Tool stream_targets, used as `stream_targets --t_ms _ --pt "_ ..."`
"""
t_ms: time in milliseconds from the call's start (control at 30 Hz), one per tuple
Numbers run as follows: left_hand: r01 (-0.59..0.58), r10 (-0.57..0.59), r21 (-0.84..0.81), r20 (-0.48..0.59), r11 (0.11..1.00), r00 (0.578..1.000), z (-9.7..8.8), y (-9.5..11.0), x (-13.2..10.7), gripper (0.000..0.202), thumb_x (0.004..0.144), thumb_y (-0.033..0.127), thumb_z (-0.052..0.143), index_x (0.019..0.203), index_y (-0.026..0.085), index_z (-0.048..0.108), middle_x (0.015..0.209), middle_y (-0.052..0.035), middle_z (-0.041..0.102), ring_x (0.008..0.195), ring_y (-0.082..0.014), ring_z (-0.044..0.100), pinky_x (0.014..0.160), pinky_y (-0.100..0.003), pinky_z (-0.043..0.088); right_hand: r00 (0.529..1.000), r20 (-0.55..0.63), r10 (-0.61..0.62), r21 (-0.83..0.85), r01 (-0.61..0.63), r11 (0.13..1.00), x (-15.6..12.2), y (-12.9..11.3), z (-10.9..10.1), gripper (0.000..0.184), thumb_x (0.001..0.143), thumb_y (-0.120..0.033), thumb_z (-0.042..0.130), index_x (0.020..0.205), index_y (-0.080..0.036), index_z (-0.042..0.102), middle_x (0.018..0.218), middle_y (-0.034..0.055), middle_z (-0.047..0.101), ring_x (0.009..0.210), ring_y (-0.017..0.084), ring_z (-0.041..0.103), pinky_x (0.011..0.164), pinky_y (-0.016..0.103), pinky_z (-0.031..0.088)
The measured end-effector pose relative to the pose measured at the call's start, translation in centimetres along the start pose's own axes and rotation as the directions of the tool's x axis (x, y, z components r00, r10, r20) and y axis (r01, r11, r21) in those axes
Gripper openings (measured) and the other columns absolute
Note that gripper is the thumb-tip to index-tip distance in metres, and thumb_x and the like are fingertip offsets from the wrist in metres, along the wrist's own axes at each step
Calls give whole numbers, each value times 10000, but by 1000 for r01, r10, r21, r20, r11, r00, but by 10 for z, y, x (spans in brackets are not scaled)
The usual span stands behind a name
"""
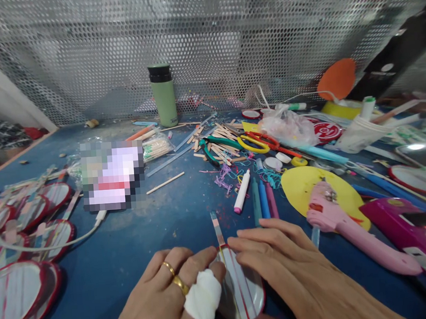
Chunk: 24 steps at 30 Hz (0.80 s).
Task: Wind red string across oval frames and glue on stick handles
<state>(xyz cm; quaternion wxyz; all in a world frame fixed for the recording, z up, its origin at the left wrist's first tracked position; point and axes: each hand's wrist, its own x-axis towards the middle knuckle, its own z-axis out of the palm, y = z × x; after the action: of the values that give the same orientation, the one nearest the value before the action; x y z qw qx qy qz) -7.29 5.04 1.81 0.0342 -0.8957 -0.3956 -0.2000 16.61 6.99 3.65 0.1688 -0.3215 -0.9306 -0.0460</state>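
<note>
My left hand [171,293], with two gold rings and a white bandage on one finger, lies flat with its fingers stretched over the left edge of a round red-rimmed disc [244,293]. My right hand [290,270] rests flat over the disc's right side, fingers extended leftward. A thin striped stick [218,229] lies across the disc and juts out beyond its far rim. Both hands press down on the disc and grip nothing.
Several finished red-rimmed discs [25,240] lie at the left with a white cable [58,243]. A pink glue gun [349,232] on yellow paper [302,182], markers [263,199], scissors [251,142], wooden sticks [219,139] and a green flask [163,95] crowd the blue table. Perforated metal wall behind.
</note>
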Motion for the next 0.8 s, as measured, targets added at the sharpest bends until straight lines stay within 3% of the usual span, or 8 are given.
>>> stream_targets --t_ms 100,300,567,700,800 --pt "-11 11 6 -2 1000 1000 1 -1 -1 371 969 469 468 1241 262 613 1212 28 702 967 -138 634 842 -250 490 994 -107 -19 17 21 1000 -1 1 6 383 964 -471 450 1125 -201 669 1123 83 732 1090 217 638 1003 388 469" --pt "-20 20 15 2 1000 1000 4 -2 -3 380 972 461 465 1267 264 602 1205 21 704 974 -140 623 831 -249 489 999 49 6 23 -7 1000 0 -1 -7 383 939 -462 536 1164 -174 650 1187 93 709 1142 221 618 1039 385 450" --pt "-34 37 20 -145 999 989 21 -3 -5 432 1005 485 338 1227 254 627 1131 7 723 913 -143 610 808 -253 485 1000 26 3 33 -3 999 2 -1 -4 359 944 -437 528 1142 -168 660 1166 95 717 1127 220 629 1033 385 460" --pt "-51 57 39 -159 998 986 24 -4 -8 444 1002 493 338 1240 248 620 1132 -3 720 908 -145 608 813 -251 491 1000 17 2 26 -3 1000 2 -2 -7 351 943 -427 532 1145 -169 659 1150 101 722 1120 223 632 1030 385 461" --pt "-48 53 53 -108 997 993 20 -7 -9 412 989 489 381 1258 278 612 1143 -6 712 932 -157 611 823 -267 508 1000 -9 -7 16 7 1000 1 0 -1 365 941 -447 521 1147 -178 658 1133 101 727 1099 226 639 1014 384 468"
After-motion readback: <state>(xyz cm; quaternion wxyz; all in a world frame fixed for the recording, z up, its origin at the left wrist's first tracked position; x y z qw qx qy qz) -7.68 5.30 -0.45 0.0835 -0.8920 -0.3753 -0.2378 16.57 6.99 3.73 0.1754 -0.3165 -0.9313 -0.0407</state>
